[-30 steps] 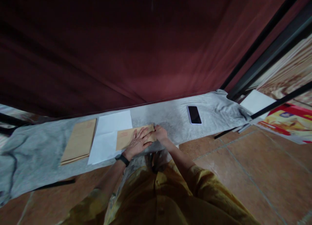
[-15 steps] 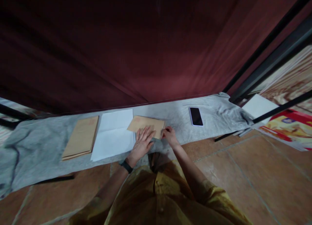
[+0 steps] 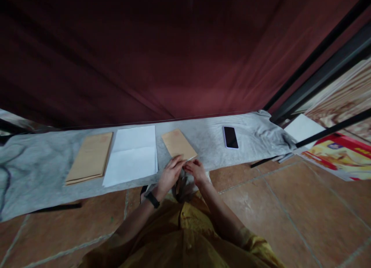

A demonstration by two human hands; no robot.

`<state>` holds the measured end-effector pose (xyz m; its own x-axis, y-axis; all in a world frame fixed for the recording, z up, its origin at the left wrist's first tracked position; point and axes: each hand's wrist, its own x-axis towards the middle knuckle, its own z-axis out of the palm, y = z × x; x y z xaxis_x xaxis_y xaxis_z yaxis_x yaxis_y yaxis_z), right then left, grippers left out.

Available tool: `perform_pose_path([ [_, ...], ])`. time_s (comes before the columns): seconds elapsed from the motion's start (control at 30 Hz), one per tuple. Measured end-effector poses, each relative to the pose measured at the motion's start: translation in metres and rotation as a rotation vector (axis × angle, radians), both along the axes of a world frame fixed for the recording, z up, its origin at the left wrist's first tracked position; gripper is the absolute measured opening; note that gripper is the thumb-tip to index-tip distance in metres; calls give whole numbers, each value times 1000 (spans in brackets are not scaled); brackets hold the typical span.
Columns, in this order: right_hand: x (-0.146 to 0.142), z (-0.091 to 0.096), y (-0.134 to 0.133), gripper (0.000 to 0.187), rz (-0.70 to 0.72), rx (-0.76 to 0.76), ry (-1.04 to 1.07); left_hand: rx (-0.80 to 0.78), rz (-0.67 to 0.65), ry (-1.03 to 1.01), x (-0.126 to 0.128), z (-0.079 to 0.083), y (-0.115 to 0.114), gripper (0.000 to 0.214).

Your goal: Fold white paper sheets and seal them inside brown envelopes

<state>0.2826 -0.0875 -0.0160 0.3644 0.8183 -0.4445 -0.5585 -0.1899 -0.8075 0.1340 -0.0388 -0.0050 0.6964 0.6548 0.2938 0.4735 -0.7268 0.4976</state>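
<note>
A brown paper envelope (image 3: 179, 143) lies slanted on the grey cloth, its near end between my hands. My left hand (image 3: 171, 173), with a dark band on the wrist, has its fingers closed at that near end. Close beside it, my right hand (image 3: 197, 171) pinches the same end near its right corner. A thin pale edge shows at the envelope's near end. White paper sheets (image 3: 131, 154) with a crease across them lie to the left. Farther left is a stack of brown envelopes (image 3: 89, 156).
A phone (image 3: 231, 137) with a dark screen lies to the right on the grey cloth (image 3: 208, 132). Behind the surface hangs a dark red curtain (image 3: 174, 67). Black metal bars (image 3: 319, 70) and a red and yellow printed box (image 3: 339, 154) stand at the right.
The envelope has turned from lying crosswise to pointing away from me. My left hand has gone from flat on top to gripping its near end, and my right hand has moved in close.
</note>
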Motion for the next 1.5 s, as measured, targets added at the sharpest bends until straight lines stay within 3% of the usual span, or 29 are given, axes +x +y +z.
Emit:
perform_pose_path([
  [0.1, 0, 2, -1, 27, 180, -45, -143, 25, 13, 24, -9, -3, 4, 34],
  [0.2, 5, 0, -6, 17, 319, -55, -430, 45, 83, -8, -17, -10, 5, 28],
  [0.37, 23, 1, -16, 19, 296, 61, -1147, 40, 195, -88, -21, -20, 3, 24],
  [0.47, 32, 4, -13, 24, 347, 125, -1335, 34, 227, -86, -19, -20, 2, 22],
  [0.67, 36, 6, 2, 17, 462, 26, -1419, 36, 298, -26, -13, -13, -1, 19],
  [1.0, 25, 17, 11, 16, 479, -196, -1510, 107, 373, 92, -9, -9, -1, 24],
  [1.07, 24, 17, 12, 15, 468, -210, -1504, 147, 338, 128, -9, -9, -4, 29],
  [1.23, 23, 14, 13, 14, 432, -206, -1489, 194, 84, 234, -5, -15, -20, 46],
  [1.4, 23, 7, 8, 19, 376, -145, -1496, 177, 91, 258, -1, -26, -32, 52],
  [1.5, 20, 3, -3, 27, 369, 31, -1544, 180, 72, 288, -2, -30, -33, 55],
])
